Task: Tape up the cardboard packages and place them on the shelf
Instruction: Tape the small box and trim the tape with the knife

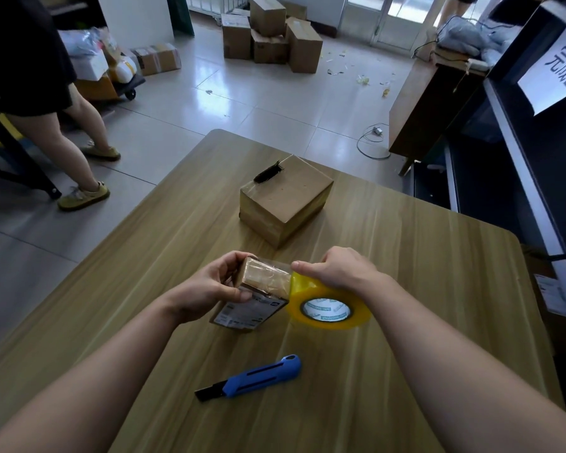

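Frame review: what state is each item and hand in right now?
Small package: partly wrapped in tape, gripped by left hand.
Tape roll: gripped by right hand, pressed against the package.
Large box: closed, taped, resting on table, untouched.
Utility knife: lying on table, blade out.

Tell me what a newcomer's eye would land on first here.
First, the two hands over the wooden table: the left hand grips a small cardboard package, and the right hand holds a yellow tape roll against it. Nearer the camera lies a blue utility knife; farther back sits a larger taped box.
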`<action>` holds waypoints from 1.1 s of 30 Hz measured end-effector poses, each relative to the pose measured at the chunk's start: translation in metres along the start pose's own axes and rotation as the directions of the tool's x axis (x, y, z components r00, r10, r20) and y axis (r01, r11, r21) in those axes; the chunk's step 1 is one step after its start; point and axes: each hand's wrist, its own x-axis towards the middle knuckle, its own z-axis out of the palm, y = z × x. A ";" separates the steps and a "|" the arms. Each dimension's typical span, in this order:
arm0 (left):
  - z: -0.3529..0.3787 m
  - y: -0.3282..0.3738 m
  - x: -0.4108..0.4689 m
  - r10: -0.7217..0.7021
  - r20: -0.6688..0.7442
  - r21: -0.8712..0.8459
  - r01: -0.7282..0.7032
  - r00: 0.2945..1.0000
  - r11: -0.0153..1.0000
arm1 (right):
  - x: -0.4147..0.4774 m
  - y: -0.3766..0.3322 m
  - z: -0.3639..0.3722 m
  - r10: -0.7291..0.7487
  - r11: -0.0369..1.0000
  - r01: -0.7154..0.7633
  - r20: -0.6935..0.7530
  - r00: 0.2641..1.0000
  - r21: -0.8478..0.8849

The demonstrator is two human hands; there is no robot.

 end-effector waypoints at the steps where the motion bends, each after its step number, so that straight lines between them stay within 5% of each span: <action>1: -0.001 0.000 -0.001 -0.002 -0.003 0.010 0.002 1.000 1.000 | -0.001 -0.002 -0.001 -0.006 1.000 0.006 -0.001 1.000 -0.009; 33: -0.030 -0.001 -0.012 -0.081 0.068 0.008 0.081 0.994 0.997 | -0.022 -0.035 0.003 -0.033 0.989 0.039 0.044 0.998 -0.142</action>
